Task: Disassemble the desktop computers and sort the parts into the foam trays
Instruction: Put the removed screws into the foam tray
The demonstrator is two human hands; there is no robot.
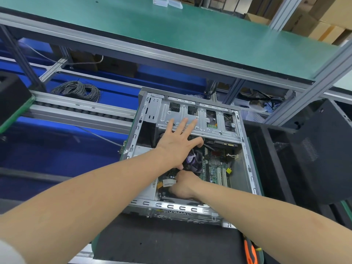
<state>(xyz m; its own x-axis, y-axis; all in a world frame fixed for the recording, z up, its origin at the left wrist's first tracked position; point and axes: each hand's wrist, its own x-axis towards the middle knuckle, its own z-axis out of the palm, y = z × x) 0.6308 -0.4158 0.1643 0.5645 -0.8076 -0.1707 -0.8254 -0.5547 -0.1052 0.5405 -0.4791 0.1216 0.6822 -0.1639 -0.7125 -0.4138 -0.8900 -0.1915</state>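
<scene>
A single wide-angle camera, worn on the person's head, looked forward and steeply down from close above the counter. The opened computer case (171,206) sat at frame centre, and the green shelf (171,31) ran tilted across the top, its lines bowed by the lens.

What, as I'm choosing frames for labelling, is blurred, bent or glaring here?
Head view: the wide-angle lens slants and slightly bows the shelf; light is even, with mild sheen on the case, no harsh glare; the board is sharp; the forearms at the bottom edge loom large and soft.
</scene>
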